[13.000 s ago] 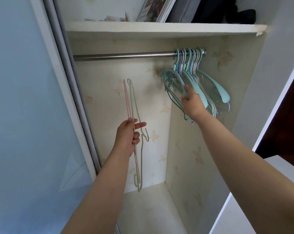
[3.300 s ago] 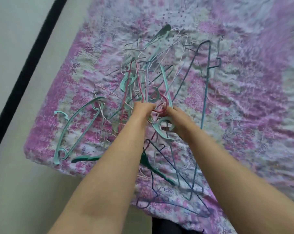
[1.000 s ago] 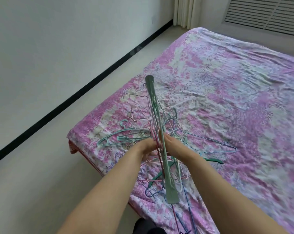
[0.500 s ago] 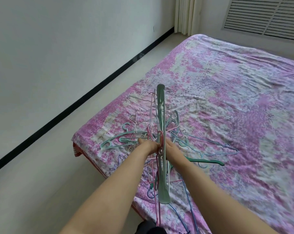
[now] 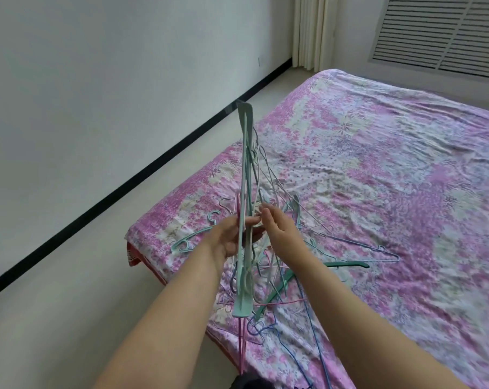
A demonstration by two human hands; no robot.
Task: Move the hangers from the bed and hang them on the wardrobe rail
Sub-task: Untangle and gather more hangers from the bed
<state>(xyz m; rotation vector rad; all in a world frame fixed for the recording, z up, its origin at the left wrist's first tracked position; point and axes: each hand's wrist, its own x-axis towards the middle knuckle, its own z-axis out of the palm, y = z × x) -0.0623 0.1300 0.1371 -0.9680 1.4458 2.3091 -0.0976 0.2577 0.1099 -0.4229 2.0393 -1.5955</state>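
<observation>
**Upright: a fan of hangers gripped above the bed corner**

Both hands meet over the near corner of the bed with the crumpled pink and lilac floral cotton cover (image 5: 378, 169). The left hand (image 5: 232, 234) has its fingers curled round the middle of a bundle of hangers (image 5: 244, 220), held edge-on and nearly upright. Foremost in that bundle is a broad, flat mint-green plastic hanger (image 5: 242, 276), smooth and matte, with a squared top end rising past the bed edge and a wider bottom end hanging below the wrist. Behind it splay several thin coated-wire hangers in white, pale blue and pink, their straight rods fanning out from the grip like spokes; a pink rod drops lowest, past the mattress side.

The right hand (image 5: 277, 231) is just beside the left, thumb and fingertips bent in toward the wire hooks at the bundle's centre. Whether it pinches a wire or only touches it cannot be told.

On the cover beneath lies a loose tangle of more hangers (image 5: 336, 248): a dark green plastic one with a curved shoulder, blue wire triangles, and a mint plastic one with rounded hook ends near the left edge.

A smooth white wall with a black skirting strip (image 5: 142, 175) runs along pale flooring; ribbed cream curtains (image 5: 312, 29) and a slatted grey vent panel (image 5: 445, 32) stand at the far end.
</observation>
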